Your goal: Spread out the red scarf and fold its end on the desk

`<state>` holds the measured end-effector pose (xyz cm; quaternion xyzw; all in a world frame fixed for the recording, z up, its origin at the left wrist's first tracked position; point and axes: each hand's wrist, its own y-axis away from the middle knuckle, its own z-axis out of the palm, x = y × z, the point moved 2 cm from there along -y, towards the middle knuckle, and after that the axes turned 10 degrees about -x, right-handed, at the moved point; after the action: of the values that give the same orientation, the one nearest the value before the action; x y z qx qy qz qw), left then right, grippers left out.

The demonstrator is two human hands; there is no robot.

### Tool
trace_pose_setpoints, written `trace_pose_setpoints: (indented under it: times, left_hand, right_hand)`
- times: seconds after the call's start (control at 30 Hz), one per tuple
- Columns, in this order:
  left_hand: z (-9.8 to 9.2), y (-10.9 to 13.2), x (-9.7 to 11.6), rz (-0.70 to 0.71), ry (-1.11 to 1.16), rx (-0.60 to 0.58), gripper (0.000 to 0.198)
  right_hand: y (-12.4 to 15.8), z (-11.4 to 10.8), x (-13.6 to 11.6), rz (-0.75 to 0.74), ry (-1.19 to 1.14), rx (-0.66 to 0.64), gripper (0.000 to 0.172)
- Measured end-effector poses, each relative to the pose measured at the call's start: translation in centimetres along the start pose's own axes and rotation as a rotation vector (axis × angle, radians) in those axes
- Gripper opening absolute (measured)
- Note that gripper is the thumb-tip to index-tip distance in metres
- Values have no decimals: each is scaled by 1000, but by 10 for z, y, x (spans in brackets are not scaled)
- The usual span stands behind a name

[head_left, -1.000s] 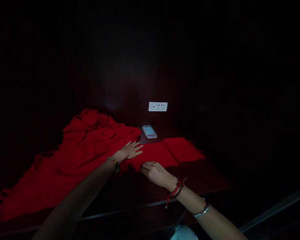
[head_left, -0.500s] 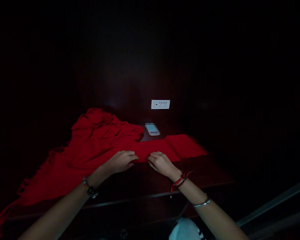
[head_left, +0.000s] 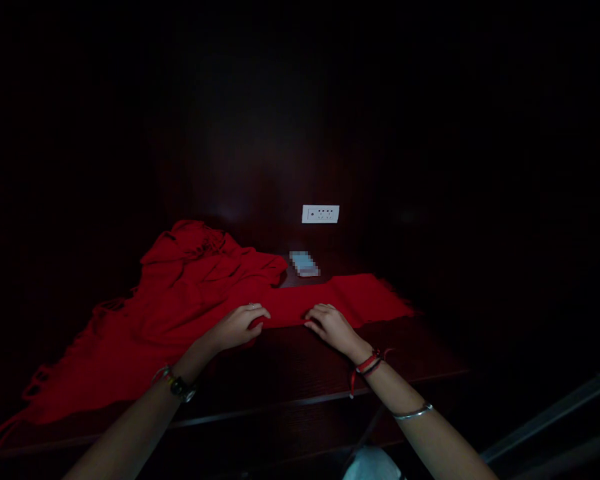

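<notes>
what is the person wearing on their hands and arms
Both forearms are bare, no sleeves. The left hand has a thin ring on one finger, and its wrist carries a beaded bracelet with a dark piece. By the right hand, the wrist wears red cord bracelets with a loose end dangling; a slim silver bangle sits further up.

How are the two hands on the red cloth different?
The left hand curls its fingers over the edge of the red cloth; the right hand lies flatter on that edge. The left wrist wears a dark beaded band; the right wears red strings and a silver bangle. Both touch the cloth's near edge on the dark table.
</notes>
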<state>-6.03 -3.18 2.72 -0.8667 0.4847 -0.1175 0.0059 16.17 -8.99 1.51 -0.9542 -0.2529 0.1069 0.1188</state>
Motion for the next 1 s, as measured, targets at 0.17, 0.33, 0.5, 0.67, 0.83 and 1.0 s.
trace_pose_setpoints:
  times: [0.17, 0.33, 0.5, 0.67, 0.83, 1.0]
  left_hand:
    - [1, -1, 6, 1, -60, -17, 22]
    - [1, -3, 22, -13, -213, -46, 18]
    - [1, -6, 29, -12, -346, -80, 18]
    - [4, -7, 21, -1, -293, -52, 25]
    - [5, -8, 18, 2, -276, -57, 26]
    - [4, -10, 25, -29, -287, -79, 26]
  right_hand:
    - [1, 3, 6, -13, -8, 27, 17]
    - [0, 2, 2, -26, 77, 4, 19]
    - [-1, 0, 2, 12, 126, 17, 23]
    - [0, -3, -1, 19, 135, 0, 25]
    - [-6, -3, -18, -64, 150, 12, 24]
    - [-12, 6, -27, -79, 214, -47, 14]
